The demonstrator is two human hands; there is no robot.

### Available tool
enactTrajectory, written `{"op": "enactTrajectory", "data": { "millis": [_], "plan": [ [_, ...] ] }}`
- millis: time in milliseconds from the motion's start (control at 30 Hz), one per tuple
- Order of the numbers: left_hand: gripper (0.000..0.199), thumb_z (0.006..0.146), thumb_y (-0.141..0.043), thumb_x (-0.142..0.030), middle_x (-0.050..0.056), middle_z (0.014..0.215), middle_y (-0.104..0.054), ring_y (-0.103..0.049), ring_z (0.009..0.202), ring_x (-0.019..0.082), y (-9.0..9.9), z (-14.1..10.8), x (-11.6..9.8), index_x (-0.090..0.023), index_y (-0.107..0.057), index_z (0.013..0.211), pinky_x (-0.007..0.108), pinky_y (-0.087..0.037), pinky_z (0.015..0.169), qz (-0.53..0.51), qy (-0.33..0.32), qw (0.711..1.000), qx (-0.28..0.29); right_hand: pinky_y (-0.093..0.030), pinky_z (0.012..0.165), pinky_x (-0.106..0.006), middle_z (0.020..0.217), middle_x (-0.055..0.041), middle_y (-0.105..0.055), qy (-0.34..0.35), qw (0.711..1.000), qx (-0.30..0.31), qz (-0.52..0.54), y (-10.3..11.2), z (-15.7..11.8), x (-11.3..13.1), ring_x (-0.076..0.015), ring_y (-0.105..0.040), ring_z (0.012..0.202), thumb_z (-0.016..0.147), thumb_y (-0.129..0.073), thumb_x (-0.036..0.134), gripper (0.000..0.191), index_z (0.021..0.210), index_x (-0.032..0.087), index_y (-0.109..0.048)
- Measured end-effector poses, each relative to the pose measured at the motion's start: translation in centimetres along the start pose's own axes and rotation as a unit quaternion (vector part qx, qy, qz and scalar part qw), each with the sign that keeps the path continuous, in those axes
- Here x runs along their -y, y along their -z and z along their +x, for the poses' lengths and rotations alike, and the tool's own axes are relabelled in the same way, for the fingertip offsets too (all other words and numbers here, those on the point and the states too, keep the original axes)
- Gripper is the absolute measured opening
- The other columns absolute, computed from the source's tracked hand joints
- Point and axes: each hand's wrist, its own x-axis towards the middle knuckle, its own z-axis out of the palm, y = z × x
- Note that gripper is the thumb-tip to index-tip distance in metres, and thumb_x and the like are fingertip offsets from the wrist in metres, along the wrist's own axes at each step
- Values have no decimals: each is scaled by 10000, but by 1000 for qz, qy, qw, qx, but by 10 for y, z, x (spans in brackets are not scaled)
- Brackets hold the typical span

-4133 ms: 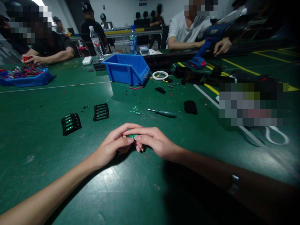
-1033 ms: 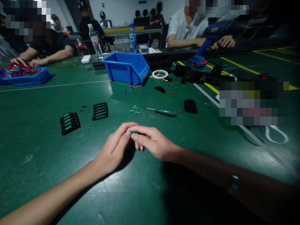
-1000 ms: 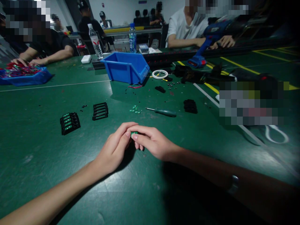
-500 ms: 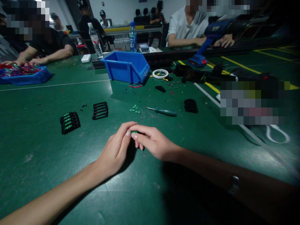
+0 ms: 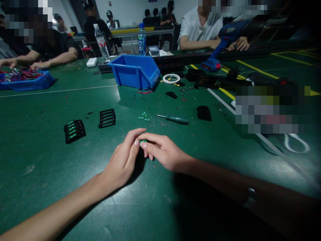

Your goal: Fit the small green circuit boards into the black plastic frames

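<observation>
Tabletop (image 5: 75,214), pinched green piece (image 5: 143,141), illegible bottle labels (image 5: 141,41)

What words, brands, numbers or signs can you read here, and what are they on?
None can be read for sure.
Clear bottle: red marks, too blurred.
Blue-capped bottle: label too blurred.
Blue drill: pale marks on its side, too blurred.
Black item: faint yellowish marks, too small.
Wall sign: too small, at the picture's top edge.
Held green board: mostly hidden, too small.
</observation>
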Motion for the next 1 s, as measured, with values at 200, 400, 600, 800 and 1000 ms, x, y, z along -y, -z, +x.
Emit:
{"op": "enactTrajectory", "data": {
  "millis": [200,400,600,800,1000],
  "plan": [
    [339,1099,-337,-359,-4,937,-660,-615,823,132,1,1,0,-254,-461,1397,255,-462,782,-25,19,999,-5,-448,647,-257,773,8,-581,1,1000,-4,2,0,-1,-1,-112,-530,671,989,-501,199,236,1161,143,-652],
    [323,1087,-384,-350,23,1055,-676,-633,946,154,3,1,0,-240,-490,1372,268,-473,831,-47,26,998,-14,-457,654,-265,767,6,-589,-4,1000,-20,6,0,-2,0,-112,-539,665,984,-508,212,265,1189,138,-659],
    [279,1057,-455,-254,4,1029,-665,-626,897,131,5,3,0,-241,-508,1331,243,-472,783,-120,25,992,14,-463,641,-266,793,0,-597,-5,999,-28,19,0,-1,1,-109,-539,657,971,-511,211,287,1208,118,-642],
    [284,1024,-494,-217,-6,908,-643,-586,766,110,7,8,4,-211,-510,1307,218,-411,617,-201,31,978,39,-459,636,-265,780,2,-597,-5,1000,-17,6,1,-1,2,-114,-549,668,976,-509,215,287,1208,119,-649],
    [297,1008,-490,-208,-11,870,-629,-556,728,101,9,9,4,-198,-505,1305,217,-371,577,-218,27,974,51,-455,638,-264,753,9,-596,-11,1000,-10,-3,2,0,2,-115,-559,666,975,-515,211,296,1222,114,-645]
  ]
}}
